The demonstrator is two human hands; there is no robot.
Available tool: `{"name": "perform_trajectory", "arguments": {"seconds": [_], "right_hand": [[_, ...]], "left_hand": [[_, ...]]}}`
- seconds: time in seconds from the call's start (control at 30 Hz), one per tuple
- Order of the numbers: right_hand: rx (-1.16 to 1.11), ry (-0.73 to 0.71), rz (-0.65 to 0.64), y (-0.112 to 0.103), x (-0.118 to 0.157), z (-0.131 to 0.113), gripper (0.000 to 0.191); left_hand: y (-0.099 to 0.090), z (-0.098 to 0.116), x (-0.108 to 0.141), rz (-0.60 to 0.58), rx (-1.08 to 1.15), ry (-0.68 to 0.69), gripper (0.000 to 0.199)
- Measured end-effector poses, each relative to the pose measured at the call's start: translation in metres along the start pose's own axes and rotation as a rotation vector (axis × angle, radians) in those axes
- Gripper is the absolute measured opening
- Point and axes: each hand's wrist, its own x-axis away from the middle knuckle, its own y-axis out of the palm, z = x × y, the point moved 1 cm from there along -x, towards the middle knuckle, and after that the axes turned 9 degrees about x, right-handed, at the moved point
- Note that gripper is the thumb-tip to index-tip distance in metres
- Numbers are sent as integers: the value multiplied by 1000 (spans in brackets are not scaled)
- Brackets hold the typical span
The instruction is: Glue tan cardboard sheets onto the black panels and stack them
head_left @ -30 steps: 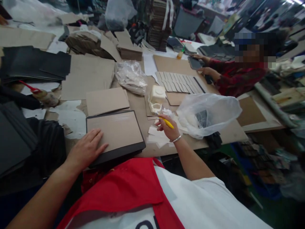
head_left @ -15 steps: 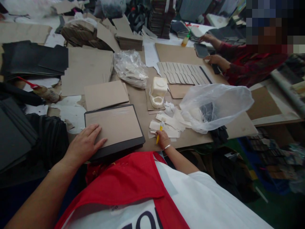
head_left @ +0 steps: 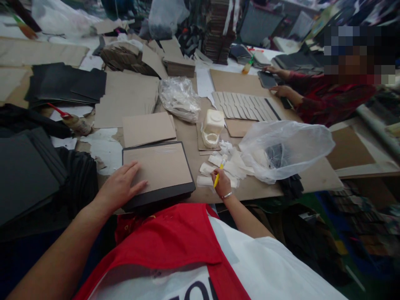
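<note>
My left hand (head_left: 125, 185) lies flat with fingers stretched on a tan board (head_left: 165, 164), which rests on a stack of black sheets (head_left: 162, 196). A yellow-handled brush (head_left: 218, 178) is gripped in my right hand (head_left: 222, 183), its bristles over pale paper strips (head_left: 204, 181) on the table. Just beyond the strips, a cut-open cream plastic container (head_left: 213, 123) stands on a piece of board. Another tan board (head_left: 149, 128) lies behind the stack under my left hand.
A clear plastic bag (head_left: 290, 146) lies at right, a crumpled one (head_left: 179, 98) farther back. Dark sheets (head_left: 29, 171) are piled at left near a red-nozzled bottle (head_left: 73, 121). Grey boards (head_left: 128, 93) lie behind. Across the table, a person's hands (head_left: 283, 91) hold a dark piece.
My view has shifted slightly, so the scene sits lower and farther right. My right hand has moved the brush a little over the strips. My left hand stays on the board.
</note>
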Motion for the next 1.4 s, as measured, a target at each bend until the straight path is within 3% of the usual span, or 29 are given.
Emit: {"name": "perform_trajectory", "arguments": {"seconds": [0.07, 0.13, 0.23, 0.3, 0.4, 0.47, 0.57, 0.67, 0.77, 0.83, 0.9, 0.97, 1.1, 1.17, 1.27, 1.4], "right_hand": [[-72, -71, 103, -28, -12, -23, 20], [-131, -192, 128, -55, -22, -52, 19], [-227, -427, 64, -82, -32, -98, 14], [-290, -563, -7, -89, -36, -123, 13], [-359, -666, -144, -89, -46, -147, 15], [-408, -627, -227, -89, -58, -156, 23], [-599, -434, -323, -88, -85, -174, 42], [-838, -295, -472, -74, -108, -213, 55], [-879, -291, -624, -48, -118, -257, 49], [-803, -299, -662, -32, -121, -272, 40], [-707, -291, -659, -25, -124, -266, 32], [-645, -248, -633, -30, -130, -241, 29], [-568, -81, -558, -69, -138, -171, 32], [-594, -29, -526, -90, -133, -148, 37], [-729, -89, -504, -106, -112, -146, 46], [-708, -386, -500, -90, -76, -178, 33]], "left_hand": [[-4, 23, -8, 127, 97, -12, 53], [-2, 53, -19, 199, 277, -10, 55], [12, 90, -36, 84, 709, -12, 63], [20, 100, -41, 23, 946, -98, 50], [20, 87, -34, 31, 1088, -254, 31], [13, 66, -23, 113, 986, -285, 29], [3, 33, -8, 277, 609, -191, 26], [4, 11, -3, 310, 343, -123, 26], [13, 4, -3, 311, 258, -117, 26], [17, 4, -3, 317, 234, -109, 24], [19, 4, -1, 307, 223, -105, 24], [18, 3, 2, 299, 223, -105, 24], [16, -2, 5, 283, 252, -128, 25], [12, 0, 4, 275, 311, -136, 25], [3, 13, 0, 283, 473, -151, 25], [-11, 36, -8, 300, 683, -211, 26]]}}
